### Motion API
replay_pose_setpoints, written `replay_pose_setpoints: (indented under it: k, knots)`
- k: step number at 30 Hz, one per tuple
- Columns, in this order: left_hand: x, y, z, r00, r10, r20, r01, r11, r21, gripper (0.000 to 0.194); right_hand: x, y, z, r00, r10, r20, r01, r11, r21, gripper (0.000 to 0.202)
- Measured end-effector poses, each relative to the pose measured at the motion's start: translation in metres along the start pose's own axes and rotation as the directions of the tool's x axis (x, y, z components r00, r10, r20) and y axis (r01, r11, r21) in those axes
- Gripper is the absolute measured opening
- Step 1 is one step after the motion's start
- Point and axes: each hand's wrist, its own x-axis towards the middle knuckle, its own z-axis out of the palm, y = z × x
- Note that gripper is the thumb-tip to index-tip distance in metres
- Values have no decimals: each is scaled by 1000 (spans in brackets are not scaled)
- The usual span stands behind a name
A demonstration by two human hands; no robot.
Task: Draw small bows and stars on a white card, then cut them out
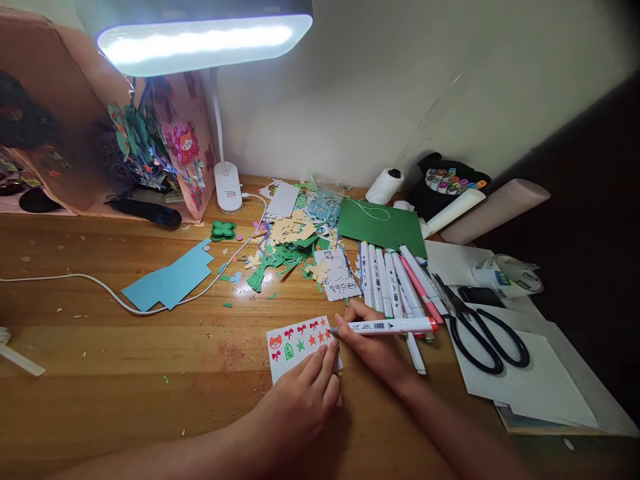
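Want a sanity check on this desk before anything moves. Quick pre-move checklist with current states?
1. Card steadied: ok, left hand rests on it.
2. Marker gripped: ok, in the right hand.
3. Marker tip touching card: cannot tell, it is at the red-orange stars but too small to make out.
4. Loose markers tidied: not ok, spread beside the right hand.
5. Scissors apart from both hands: ok.
6. Lamp on: ok, lit.

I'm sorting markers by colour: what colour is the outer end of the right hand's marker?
The marker has an orange-red end, best in the head view.
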Motion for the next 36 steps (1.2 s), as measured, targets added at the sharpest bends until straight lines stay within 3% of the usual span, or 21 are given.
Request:
replay_pose_setpoints:
  k: [8,24,36]
  knots:
    - [0,0,-3,996,22,87,-23,1000,12,26,-2,-1,-2,1000,-15,15,14,999,51,30]
    - [0,2,0,1000,-20,6,20,1000,-13,25,-2,8,1,999,-22,43,23,999,-40,31]
    - [0,1,-3,997,13,71,-14,1000,0,23,-2,4,0,998,-19,56,20,1000,-9,32]
